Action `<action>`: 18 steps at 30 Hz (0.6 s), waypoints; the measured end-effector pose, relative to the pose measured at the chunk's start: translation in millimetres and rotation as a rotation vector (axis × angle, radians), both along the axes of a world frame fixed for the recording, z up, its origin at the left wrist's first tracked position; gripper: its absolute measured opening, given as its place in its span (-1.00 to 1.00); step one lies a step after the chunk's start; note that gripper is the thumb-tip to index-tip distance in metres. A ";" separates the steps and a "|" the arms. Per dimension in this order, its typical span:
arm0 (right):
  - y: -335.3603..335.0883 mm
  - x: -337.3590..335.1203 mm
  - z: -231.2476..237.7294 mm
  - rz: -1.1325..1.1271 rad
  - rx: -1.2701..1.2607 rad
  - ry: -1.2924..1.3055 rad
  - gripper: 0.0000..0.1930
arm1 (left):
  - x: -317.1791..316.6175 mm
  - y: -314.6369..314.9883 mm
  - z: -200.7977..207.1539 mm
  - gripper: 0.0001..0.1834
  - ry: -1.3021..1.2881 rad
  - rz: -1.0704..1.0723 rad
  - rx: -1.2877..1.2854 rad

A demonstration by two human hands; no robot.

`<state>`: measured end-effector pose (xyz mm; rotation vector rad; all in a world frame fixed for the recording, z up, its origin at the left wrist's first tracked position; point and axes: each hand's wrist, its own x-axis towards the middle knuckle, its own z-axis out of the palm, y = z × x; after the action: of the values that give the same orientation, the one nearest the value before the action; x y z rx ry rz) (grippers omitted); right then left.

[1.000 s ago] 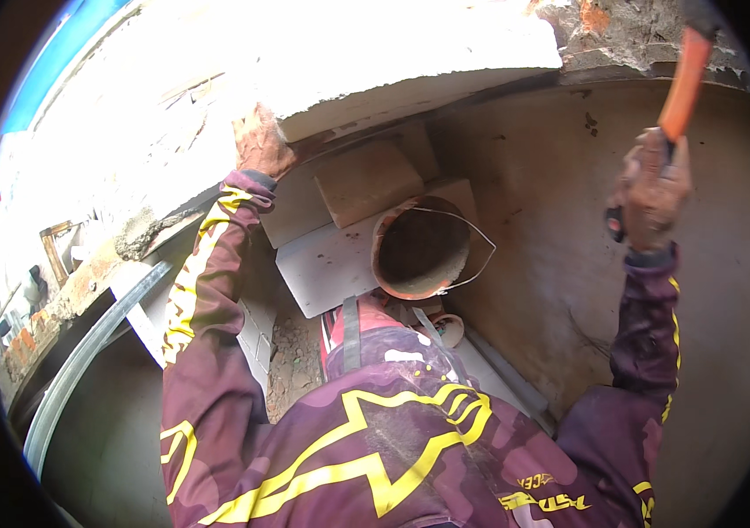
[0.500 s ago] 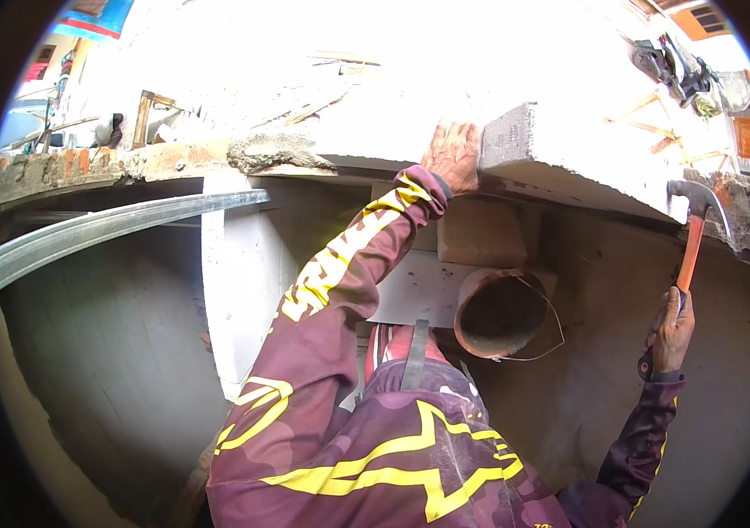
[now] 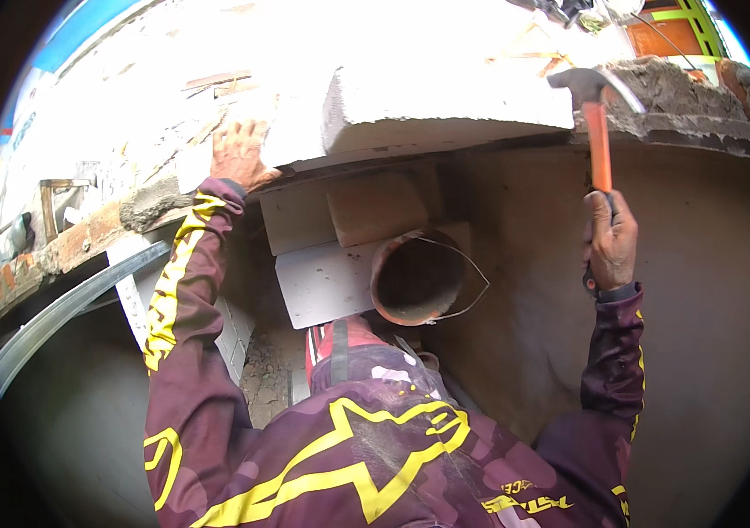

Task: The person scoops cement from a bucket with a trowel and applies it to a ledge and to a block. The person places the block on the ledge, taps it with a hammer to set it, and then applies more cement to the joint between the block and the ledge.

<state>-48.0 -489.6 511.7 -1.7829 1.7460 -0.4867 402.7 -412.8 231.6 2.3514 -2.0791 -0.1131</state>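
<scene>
My right hand [image 3: 611, 239] grips the dark lower handle of a claw hammer [image 3: 598, 145] with an orange shaft, held upright. The hammer's head is at the right end of a long pale block [image 3: 445, 101] on top of the wall; whether they touch I cannot tell. My left hand [image 3: 241, 157] lies open with spread fingers on the sunlit wall top, left of that block's end, on a surface washed out by glare.
Below the wall, a bucket [image 3: 419, 280] with a wire handle stands beside pale blocks [image 3: 322, 283] and a brownish block [image 3: 377, 208]. A metal channel [image 3: 76, 304] juts out at the left. Lumpy mortar [image 3: 150, 204] sits on the wall edge; rough masonry [image 3: 674, 97] continues at the right.
My view has swung to the right, shifting the scene leftward. My left hand has moved away from the long block's end, its fingers now spread. The hammer is nearer the block's right end.
</scene>
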 end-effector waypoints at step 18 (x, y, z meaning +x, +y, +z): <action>-10.2 -24.6 -16.8 0.160 0.003 0.200 -0.77 | -3.0 -1.9 13.8 0.12 0.040 -0.076 0.010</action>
<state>-72.6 -499.9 494.9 -2.0076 1.7139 -0.2464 399.7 -414.6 245.4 2.2566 -2.1546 -0.1705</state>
